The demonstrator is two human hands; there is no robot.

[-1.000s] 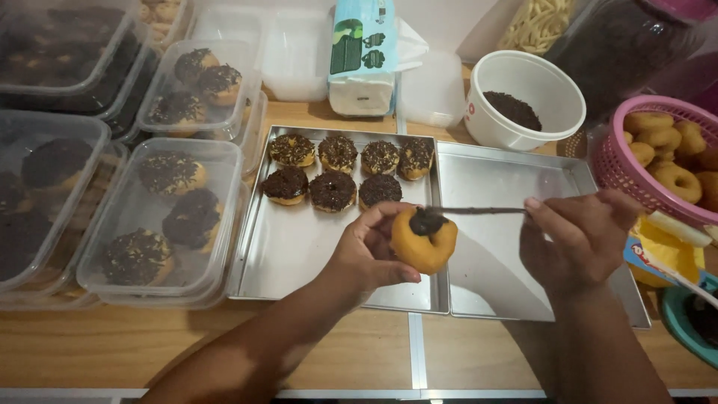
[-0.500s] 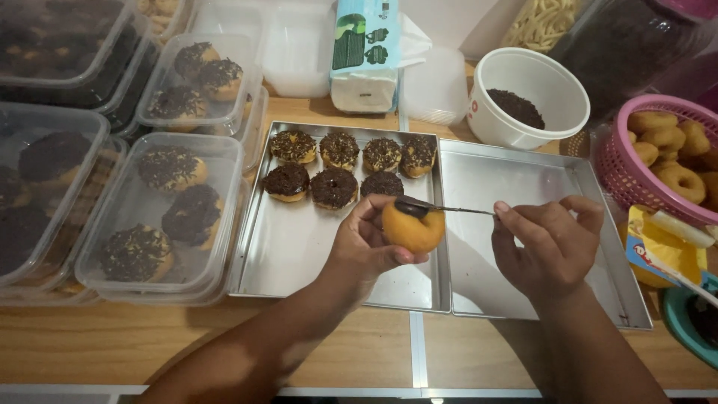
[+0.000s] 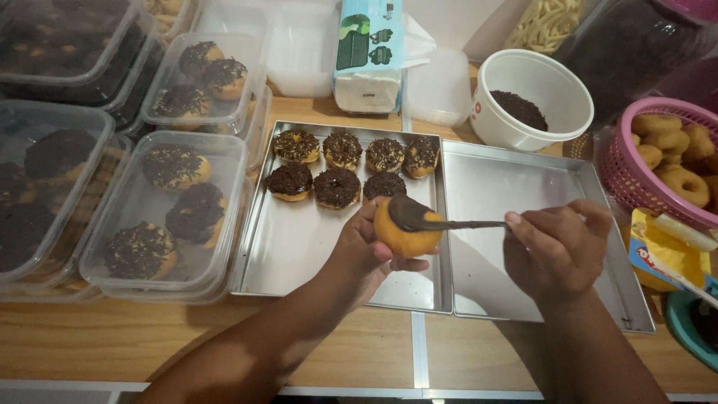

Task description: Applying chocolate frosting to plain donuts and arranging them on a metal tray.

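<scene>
Trays (image 3: 523,194) hold topped doughnuts (image 3: 336,187); white bowl (image 3: 535,97) and pink basket (image 3: 636,179) beyond.

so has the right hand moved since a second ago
Yes. The right hand has shifted left over the empty tray, toward the donut in the left hand.
</scene>
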